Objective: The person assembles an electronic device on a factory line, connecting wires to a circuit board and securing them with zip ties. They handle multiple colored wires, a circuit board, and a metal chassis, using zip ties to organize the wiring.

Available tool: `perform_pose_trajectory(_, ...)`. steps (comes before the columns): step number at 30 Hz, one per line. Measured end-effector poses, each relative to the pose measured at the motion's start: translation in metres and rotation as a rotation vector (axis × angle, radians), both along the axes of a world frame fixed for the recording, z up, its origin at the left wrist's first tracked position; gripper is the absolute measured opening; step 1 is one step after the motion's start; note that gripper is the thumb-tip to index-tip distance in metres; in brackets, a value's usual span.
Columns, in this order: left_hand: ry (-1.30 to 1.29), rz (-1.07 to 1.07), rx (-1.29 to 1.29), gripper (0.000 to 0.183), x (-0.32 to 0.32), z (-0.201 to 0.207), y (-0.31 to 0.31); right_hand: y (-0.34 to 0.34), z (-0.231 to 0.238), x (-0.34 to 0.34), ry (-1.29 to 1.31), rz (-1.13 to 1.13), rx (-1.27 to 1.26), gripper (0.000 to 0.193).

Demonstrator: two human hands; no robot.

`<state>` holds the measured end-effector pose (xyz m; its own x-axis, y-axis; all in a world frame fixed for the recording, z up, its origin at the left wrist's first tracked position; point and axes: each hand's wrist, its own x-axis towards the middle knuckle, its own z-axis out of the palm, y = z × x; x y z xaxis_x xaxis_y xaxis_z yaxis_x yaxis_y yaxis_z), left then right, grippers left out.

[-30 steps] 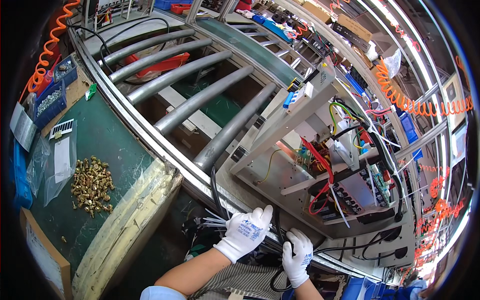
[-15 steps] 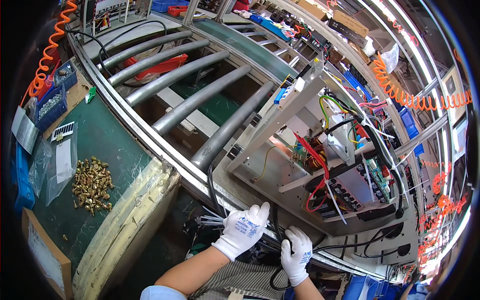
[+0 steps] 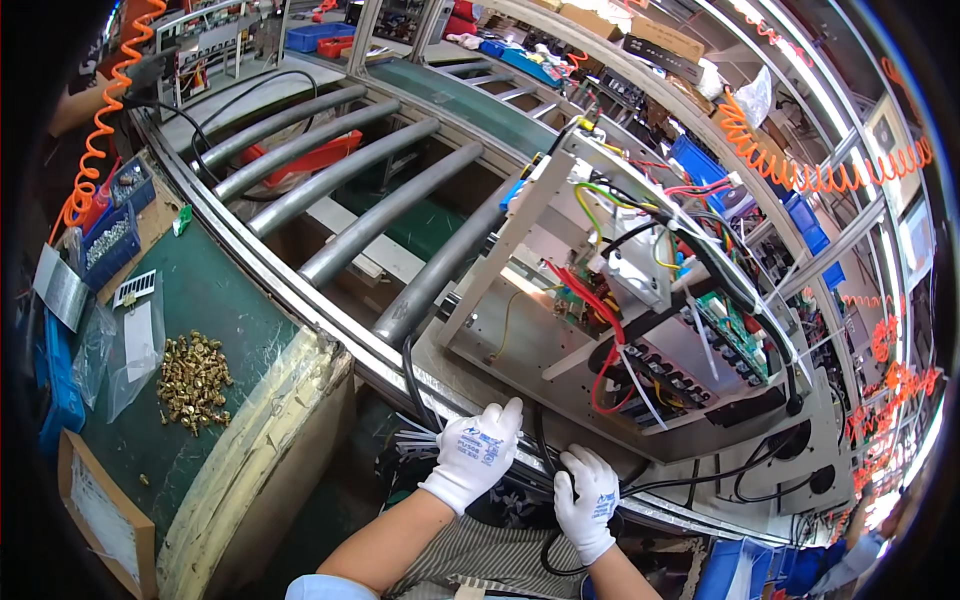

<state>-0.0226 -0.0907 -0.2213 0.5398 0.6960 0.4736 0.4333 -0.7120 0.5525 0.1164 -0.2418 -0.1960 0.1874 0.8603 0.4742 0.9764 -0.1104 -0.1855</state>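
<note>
Both my hands wear white gloves at the near edge of the metal-framed roller line. My left hand (image 3: 475,455) is closed, and a bundle of white cable ties (image 3: 415,438) sticks out from its left side. Right beside it, my right hand (image 3: 588,500) has its fingers curled round a black cable (image 3: 660,486), part of which the glove hides. The cable loops below that hand and runs right to a machine chassis. Beyond my hands stands the open metal chassis (image 3: 490,375), with red wires (image 3: 590,290), circuit boards and cable ties on it.
Grey rollers (image 3: 400,215) stretch away at the upper left. A green bench (image 3: 235,285) at left carries a pile of brass-coloured screws (image 3: 193,382), plastic bags and blue screw bins (image 3: 110,240). An orange coiled hose (image 3: 790,165) hangs at right. A blue bin (image 3: 730,570) stands low right.
The view has shifted slightly, so the chassis appears further left. My hands keep nearly the same pose beside each other. Another person's arm has come into view at the far upper left.
</note>
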Motion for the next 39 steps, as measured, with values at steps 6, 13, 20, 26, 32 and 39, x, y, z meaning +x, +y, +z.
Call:
perform_pose_trajectory(6, 0.027, 0.012, -0.043, 0.028, 0.001, 0.005, -0.002, -0.003, -0.001, 0.004, 0.019, 0.011, 0.016, 0.026)
perform_pose_trajectory(13, 0.082, 0.018, -0.04, 0.033, 0.002, 0.005, -0.002, -0.008, -0.002, 0.002, 0.001, 0.017, 0.061, 0.029)
perform_pose_trajectory(20, 0.043, 0.027, -0.065, 0.024, 0.0, 0.009, -0.003, -0.007, 0.001, -0.001, 0.008, 0.031, 0.089, 0.029)
perform_pose_trajectory(26, -0.012, 0.022, -0.007, 0.025, 0.0, 0.005, -0.004, -0.006, -0.001, 0.001, 0.007, 0.017, 0.031, 0.027)
perform_pose_trajectory(32, -0.108, 0.022, 0.104, 0.025, 0.001, -0.005, 0.0, -0.003, 0.001, -0.003, -0.03, -0.012, -0.025, 0.027)
perform_pose_trajectory(39, -0.189, -0.07, -0.006, 0.032, -0.009, -0.006, 0.01, 0.007, 0.001, -0.006, -0.074, -0.039, -0.07, 0.025)
